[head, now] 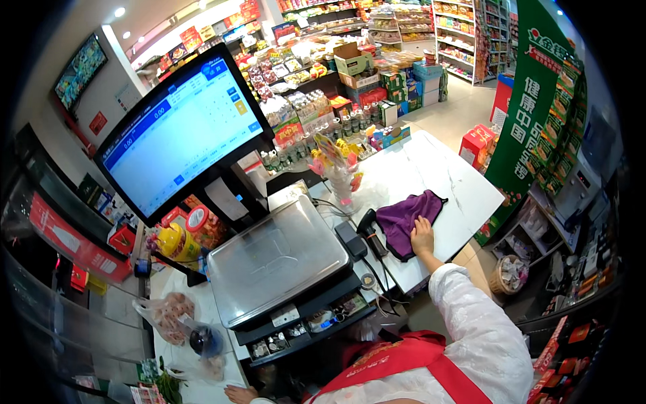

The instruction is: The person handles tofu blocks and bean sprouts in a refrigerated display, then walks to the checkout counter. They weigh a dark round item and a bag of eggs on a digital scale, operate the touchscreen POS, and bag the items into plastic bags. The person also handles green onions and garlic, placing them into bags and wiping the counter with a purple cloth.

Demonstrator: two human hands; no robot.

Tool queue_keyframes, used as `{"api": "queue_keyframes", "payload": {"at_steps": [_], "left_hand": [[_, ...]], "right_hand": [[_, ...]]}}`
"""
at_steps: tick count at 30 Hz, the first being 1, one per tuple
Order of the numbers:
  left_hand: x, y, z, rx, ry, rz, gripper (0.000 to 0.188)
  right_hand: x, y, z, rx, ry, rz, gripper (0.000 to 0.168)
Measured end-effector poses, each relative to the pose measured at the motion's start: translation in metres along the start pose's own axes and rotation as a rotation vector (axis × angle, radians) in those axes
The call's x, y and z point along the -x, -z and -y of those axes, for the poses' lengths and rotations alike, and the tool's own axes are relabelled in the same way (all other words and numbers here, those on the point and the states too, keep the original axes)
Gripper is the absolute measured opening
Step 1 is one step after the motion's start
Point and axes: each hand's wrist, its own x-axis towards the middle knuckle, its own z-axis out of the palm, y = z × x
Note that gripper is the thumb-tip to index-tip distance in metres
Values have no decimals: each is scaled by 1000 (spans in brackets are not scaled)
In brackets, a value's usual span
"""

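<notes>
My right hand [423,236] lies palm down on a crumpled purple cloth [404,214] with dark edging, and whether the fingers grip it is not plain. The cloth is spread on a white marble-patterned counter [454,166]. Just left of the cloth is a black handheld barcode scanner [372,232]. My left hand [241,395] shows at the bottom rim beside the edge of the left counter; nothing is seen in it. Between my hands, a cash drawer [313,325] with coins and notes stands pulled out beneath a scale with a steel platter [277,257].
A lit monitor [181,131] rises behind the scale. Plastic bags of round produce [174,313] sit on the left counter near green leaves [169,386]. A clear vase-like holder [343,184] with decorations stands on the counter, cables [386,283] hang below the scanner, and stocked shelves [456,30] line the back.
</notes>
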Motion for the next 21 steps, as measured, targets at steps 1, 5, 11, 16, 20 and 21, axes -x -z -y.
{"api": "queue_keyframes", "payload": {"at_steps": [1,5,11,16,20,21], "left_hand": [[1,-1,-2,6,1,-6,86],[-3,-8,-1,39,-28,-65,86],[-1,-9,-3,25,-23,-24,85],[0,-3,-4,19,-20,-47,84],[-1,-4,-3,24,-42,-87,80],[-2,-5,-3,17,-36,-95,79]], "right_hand": [[-2,1,-1,7,4,-14,34],[-1,4,-1,18,5,-20,34],[-1,3,-5,1,2,-30,34],[-2,1,-1,-6,-14,-11,34],[-2,2,-1,-14,-11,-17,34],[-1,3,0,-18,-10,-23,34]]}}
